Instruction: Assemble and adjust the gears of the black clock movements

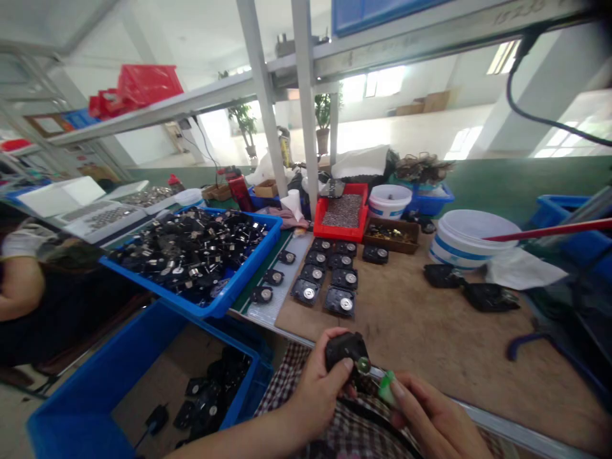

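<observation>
Above the wooden tabletop [444, 344], our left hand [320, 392] clamps a black clock movement [347, 352]; our right hand [430, 414] pinches a green piece [386, 389].

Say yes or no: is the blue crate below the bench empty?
No, several black clock movements lie inside the blue crate.
</observation>
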`<action>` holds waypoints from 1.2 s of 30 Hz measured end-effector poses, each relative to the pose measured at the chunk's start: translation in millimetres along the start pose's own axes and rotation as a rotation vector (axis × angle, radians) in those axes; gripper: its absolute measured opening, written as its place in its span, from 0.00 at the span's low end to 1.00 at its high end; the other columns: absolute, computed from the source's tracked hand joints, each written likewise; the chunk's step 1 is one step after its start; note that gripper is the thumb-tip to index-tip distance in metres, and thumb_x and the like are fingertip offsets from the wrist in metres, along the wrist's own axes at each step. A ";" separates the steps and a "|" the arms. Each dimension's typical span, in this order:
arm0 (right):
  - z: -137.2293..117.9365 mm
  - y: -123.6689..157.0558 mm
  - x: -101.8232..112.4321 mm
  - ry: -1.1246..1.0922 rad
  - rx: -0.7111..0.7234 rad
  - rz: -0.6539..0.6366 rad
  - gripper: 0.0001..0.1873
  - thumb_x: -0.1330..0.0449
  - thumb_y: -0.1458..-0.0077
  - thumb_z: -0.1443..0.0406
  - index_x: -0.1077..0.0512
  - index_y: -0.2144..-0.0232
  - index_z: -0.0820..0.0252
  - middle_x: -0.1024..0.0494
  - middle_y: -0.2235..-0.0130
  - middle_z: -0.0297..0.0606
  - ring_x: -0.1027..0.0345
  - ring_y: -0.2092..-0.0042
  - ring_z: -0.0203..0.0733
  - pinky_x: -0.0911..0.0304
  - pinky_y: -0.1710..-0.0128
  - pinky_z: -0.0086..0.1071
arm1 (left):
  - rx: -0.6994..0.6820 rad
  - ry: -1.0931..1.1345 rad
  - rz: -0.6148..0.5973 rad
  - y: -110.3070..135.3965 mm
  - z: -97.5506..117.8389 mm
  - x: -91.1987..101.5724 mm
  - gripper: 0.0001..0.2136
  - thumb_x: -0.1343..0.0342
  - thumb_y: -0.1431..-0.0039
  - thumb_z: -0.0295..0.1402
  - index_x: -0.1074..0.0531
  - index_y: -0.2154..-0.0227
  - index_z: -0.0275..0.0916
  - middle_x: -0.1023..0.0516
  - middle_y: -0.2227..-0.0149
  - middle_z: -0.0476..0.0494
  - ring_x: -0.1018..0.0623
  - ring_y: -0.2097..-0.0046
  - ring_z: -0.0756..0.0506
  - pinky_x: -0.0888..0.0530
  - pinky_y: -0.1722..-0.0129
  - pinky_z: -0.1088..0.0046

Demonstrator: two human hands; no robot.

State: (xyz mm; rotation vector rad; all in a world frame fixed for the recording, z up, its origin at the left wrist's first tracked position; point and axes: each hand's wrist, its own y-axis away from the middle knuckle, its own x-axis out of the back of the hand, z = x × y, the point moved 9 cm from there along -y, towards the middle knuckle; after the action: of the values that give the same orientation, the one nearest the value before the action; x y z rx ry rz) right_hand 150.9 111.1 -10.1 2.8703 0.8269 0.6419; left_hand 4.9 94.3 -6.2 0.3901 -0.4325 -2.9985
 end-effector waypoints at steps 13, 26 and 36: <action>-22.9 5.3 5.4 -0.060 0.045 0.097 0.22 0.53 0.36 0.51 0.32 0.73 0.57 0.29 0.77 0.31 0.35 0.73 0.39 0.45 0.71 0.29 | 0.023 0.009 -0.066 -1.8 -9.3 -3.4 0.16 0.47 0.40 0.34 0.39 0.49 0.43 0.28 0.65 0.50 0.27 0.69 0.51 0.34 0.72 0.77; -19.2 2.1 4.6 -0.038 0.031 0.103 0.21 0.52 0.36 0.53 0.31 0.73 0.58 0.28 0.77 0.31 0.34 0.73 0.38 0.45 0.72 0.28 | 0.064 0.006 -0.037 -2.1 -8.6 -4.4 0.19 0.44 0.43 0.37 0.39 0.49 0.43 0.27 0.60 0.47 0.28 0.67 0.49 0.30 0.71 0.77; -21.1 0.3 4.7 -0.033 0.040 0.121 0.19 0.52 0.36 0.55 0.31 0.74 0.58 0.27 0.77 0.31 0.33 0.73 0.37 0.45 0.71 0.27 | 0.037 -0.089 -0.013 -1.4 -6.3 0.5 0.20 0.44 0.43 0.39 0.38 0.49 0.43 0.27 0.61 0.47 0.29 0.67 0.49 0.28 0.71 0.76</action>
State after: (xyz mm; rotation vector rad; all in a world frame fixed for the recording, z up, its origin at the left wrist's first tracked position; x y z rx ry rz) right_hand 145.8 112.6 10.9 2.9767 0.6737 0.5941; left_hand 6.0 93.8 -12.5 0.2634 -0.4959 -3.0336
